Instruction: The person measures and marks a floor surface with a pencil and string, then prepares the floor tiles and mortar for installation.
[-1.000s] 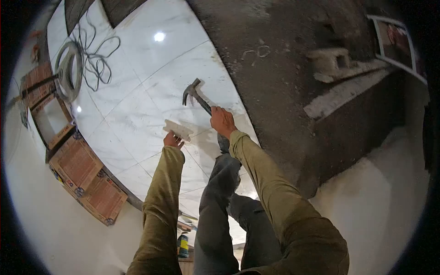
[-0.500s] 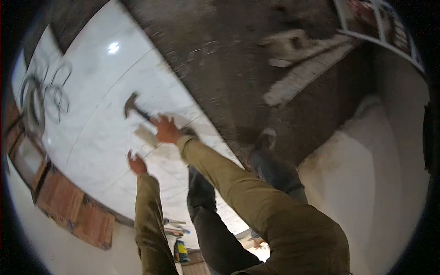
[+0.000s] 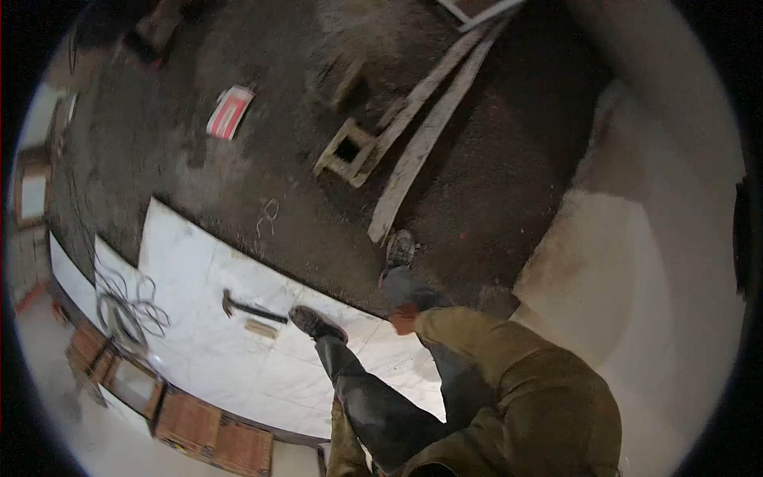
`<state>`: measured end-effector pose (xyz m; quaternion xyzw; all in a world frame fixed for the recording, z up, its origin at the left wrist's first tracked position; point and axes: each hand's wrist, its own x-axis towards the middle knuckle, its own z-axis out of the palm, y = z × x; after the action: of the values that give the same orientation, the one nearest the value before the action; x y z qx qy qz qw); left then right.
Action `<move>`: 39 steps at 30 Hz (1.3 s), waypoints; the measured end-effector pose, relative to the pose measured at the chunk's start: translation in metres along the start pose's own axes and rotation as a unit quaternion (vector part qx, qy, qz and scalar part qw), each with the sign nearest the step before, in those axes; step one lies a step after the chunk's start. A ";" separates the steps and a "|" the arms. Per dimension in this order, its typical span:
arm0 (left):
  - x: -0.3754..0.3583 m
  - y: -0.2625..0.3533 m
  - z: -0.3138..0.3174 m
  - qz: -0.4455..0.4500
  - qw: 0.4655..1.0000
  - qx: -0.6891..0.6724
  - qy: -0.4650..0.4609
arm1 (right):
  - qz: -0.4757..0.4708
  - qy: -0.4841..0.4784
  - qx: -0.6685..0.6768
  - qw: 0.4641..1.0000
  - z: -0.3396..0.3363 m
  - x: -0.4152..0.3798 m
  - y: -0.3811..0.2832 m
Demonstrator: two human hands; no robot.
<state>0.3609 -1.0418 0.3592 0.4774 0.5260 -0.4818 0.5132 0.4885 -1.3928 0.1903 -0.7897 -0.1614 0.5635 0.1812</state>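
Note:
My right hand [image 3: 404, 318] is near my right knee and lower leg, its fingers mostly hidden and blurred. Of my left arm only the sleeve [image 3: 346, 445] shows at the bottom, beside my left leg; the hand is out of sight. A hammer [image 3: 258, 310] with a dark handle lies on the white tiles [image 3: 214, 366]. Just below it rests a small pale block [image 3: 261, 328]. My left shoe [image 3: 316, 322] stands on the tiles close to the handle's end.
Coiled cable [image 3: 123, 318] lies on the tiles at left, near brown wooden frames [image 3: 187, 421]. On the dark rough floor [image 3: 302, 238] are a hollow block [image 3: 347, 151], long boards [image 3: 421, 151] and a red-and-white packet [image 3: 230, 112]. A pale wall [image 3: 636, 278] rises at right.
The view has swung toward the dark floor. My right hand has moved away from the hammer, back toward my leg. My left hand has dropped out of sight. The hammer lies free on the tiles.

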 end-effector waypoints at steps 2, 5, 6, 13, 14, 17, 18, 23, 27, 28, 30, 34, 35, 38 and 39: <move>-0.024 0.036 0.024 -0.019 0.999 0.015 -0.022 | 0.003 -0.146 -0.012 0.989 -0.039 -0.060 0.034; -0.045 0.091 0.048 0.005 0.995 0.098 -0.020 | 0.061 -0.165 0.093 0.980 -0.112 -0.170 0.029; -0.050 0.108 0.058 0.023 0.989 0.143 -0.009 | 0.144 -0.113 0.190 0.965 -0.122 -0.192 0.026; -0.116 0.243 0.169 0.296 0.774 0.547 0.120 | 0.191 -0.020 0.426 0.884 -0.107 -0.214 0.012; -0.111 0.262 0.174 0.321 0.767 0.543 0.119 | 0.202 -0.036 0.400 0.893 -0.112 -0.210 0.010; -0.084 0.318 0.183 0.434 0.719 0.529 0.124 | 0.201 -0.038 0.369 0.906 -0.108 -0.179 0.022; -0.076 0.338 0.188 0.461 0.706 0.520 0.134 | 0.195 -0.027 0.364 0.910 -0.103 -0.174 0.024; -0.025 0.491 0.248 0.344 0.868 0.355 0.043 | 0.218 0.013 0.403 0.889 -0.200 -0.181 0.030; 0.193 0.607 0.236 0.454 0.813 0.363 -0.020 | 0.280 0.079 0.425 0.857 -0.214 -0.138 0.003; 0.202 0.650 0.259 0.447 0.778 0.440 0.018 | 0.318 0.111 0.420 0.843 -0.196 -0.121 -0.020; 0.181 0.741 0.335 0.466 0.677 0.563 0.084 | 0.390 0.169 0.398 0.813 -0.193 -0.083 -0.050; 0.177 0.861 0.446 0.571 0.525 0.628 0.062 | 0.370 0.251 0.529 0.721 -0.256 -0.012 -0.093; 0.202 0.884 0.470 0.561 0.470 0.680 0.050 | 0.356 0.303 0.547 0.694 -0.274 0.014 -0.094; 0.207 0.904 0.539 0.512 0.394 0.762 0.035 | 0.285 0.447 0.587 0.612 -0.330 0.091 -0.071; 0.216 0.910 0.560 0.474 0.367 0.799 0.036 | 0.269 0.482 0.569 0.609 -0.350 0.115 -0.055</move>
<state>1.3088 -1.5256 0.1230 0.8525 -0.3995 -0.3366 0.0164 0.8541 -1.3285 0.2253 -0.6927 0.5226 0.1037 0.4860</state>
